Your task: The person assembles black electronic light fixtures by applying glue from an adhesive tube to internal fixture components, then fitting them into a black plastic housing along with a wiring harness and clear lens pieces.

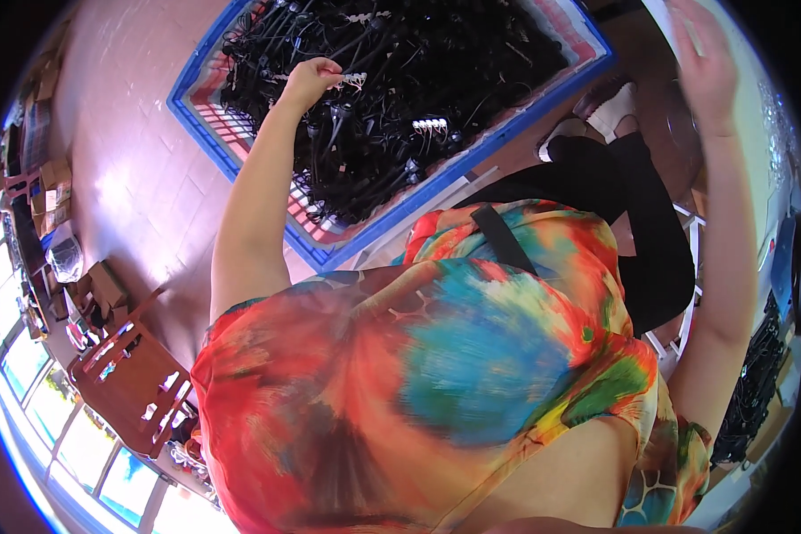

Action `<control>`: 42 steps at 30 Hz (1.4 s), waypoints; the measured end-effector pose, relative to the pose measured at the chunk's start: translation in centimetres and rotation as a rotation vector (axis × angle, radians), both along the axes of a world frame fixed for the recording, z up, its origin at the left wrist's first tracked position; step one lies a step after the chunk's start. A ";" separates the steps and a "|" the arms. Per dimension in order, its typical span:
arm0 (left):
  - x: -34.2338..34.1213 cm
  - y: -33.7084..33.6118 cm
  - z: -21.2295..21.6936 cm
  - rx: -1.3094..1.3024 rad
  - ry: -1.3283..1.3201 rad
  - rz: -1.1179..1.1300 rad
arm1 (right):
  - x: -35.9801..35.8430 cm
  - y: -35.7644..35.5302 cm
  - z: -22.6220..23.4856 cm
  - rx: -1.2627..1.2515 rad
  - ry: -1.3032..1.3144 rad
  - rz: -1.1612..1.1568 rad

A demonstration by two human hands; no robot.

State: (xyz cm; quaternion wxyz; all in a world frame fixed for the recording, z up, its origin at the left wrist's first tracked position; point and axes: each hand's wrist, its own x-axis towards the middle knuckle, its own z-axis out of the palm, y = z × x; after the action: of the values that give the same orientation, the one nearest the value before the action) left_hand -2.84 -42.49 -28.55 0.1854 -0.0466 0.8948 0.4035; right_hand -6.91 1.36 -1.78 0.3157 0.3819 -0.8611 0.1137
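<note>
Over a blue-rimmed crate (206,147) full of tangled black cables (392,67), my left hand (311,83) is closed in a pinch. At its fingertips is a white connector strip (354,80) with thin leads. Another white connector strip (430,125) lies on the cables to the right. My right hand (708,76) reaches far out over a white tabletop (756,98) at the right. Its fingers are stretched out and somewhat blurred, and I see nothing held in them.
A brown wooden chair (133,387) stands at the lower left, near cardboard boxes (55,182) and windows. Pinkish floor tiles (133,107) lie left of the crate. More black cables (749,392) sit at the right edge. My legs and shoes are beside the crate.
</note>
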 end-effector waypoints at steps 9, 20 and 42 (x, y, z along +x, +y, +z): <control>7.7 1.1 2.7 0.082 0.349 0.268 | 7.9 -18.8 -15.9 0.148 -0.965 0.255; 13.0 4.8 3.7 -0.058 0.569 0.047 | 10.1 -24.0 -19.9 0.567 -1.010 0.401; 19.3 2.4 -8.3 -0.284 0.148 0.359 | 13.2 -24.5 -16.2 -0.114 -1.847 0.481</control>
State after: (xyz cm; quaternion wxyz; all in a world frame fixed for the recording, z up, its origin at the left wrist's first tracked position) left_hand 16.51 -40.10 -36.82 0.0361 -0.2010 0.9311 0.3022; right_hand 6.31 -23.13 -18.01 -0.5020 0.2921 -0.6619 0.4738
